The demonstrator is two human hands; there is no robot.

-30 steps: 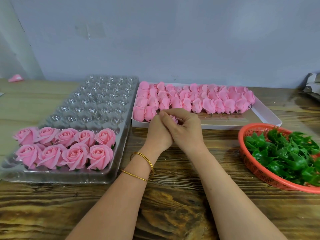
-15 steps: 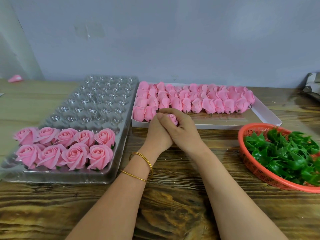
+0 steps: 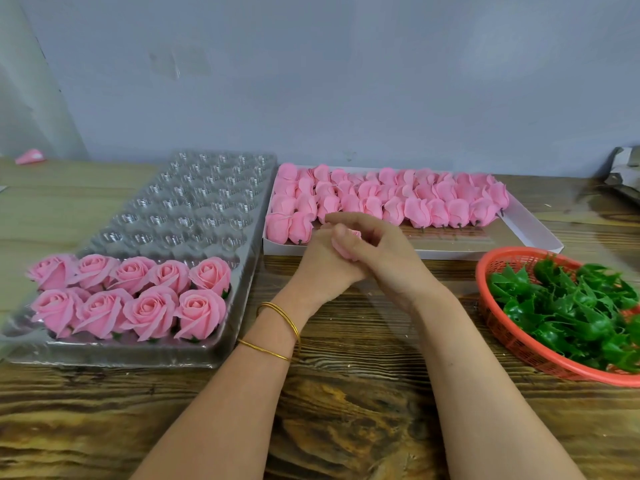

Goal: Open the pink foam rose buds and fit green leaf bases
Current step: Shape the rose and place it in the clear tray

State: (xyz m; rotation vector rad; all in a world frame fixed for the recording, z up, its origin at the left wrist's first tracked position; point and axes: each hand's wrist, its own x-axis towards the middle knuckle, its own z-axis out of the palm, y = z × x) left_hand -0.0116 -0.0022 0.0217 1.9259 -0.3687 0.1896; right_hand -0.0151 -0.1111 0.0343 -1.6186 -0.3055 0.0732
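a: what lies nearest the person?

b: the dark-grained wooden table (image 3: pixel 346 410), with both bare forearms reaching up across it. two thin gold bangles (image 3: pixel 281 329) sit on the left wrist.

a: and the hands?

b: they meet just in front of the white box (image 3: pixel 526 233). the left hand (image 3: pixel 320 268) cups the pink foam rose bud (image 3: pixel 346 247) from below, and the right hand (image 3: pixel 391 261) curls over it, thumb and fingers pinching its top. only a small, pale pink, rounded piece of the bud shows between them; whether a green base is on it cannot be told.

a: to the sides?

b: on the left, a clear plastic tray (image 3: pixel 221 216) holds nine opened roses (image 3: pixel 131 299) in two rows at its near end, petals spread wide with green showing beneath some. on the right, an orange basket (image 3: pixel 502 337) is heaped with glossy, jagged green leaf bases (image 3: pixel 571 306).

a: farther back?

b: the white box carries rows of closed buds (image 3: pixel 398 199), smooth and tightly wrapped, lying on their sides with short dark stubs pointing forward. behind it stands a grey-blue wall (image 3: pixel 346 81), with a pink scrap (image 3: pixel 30 156) on the table's far left.
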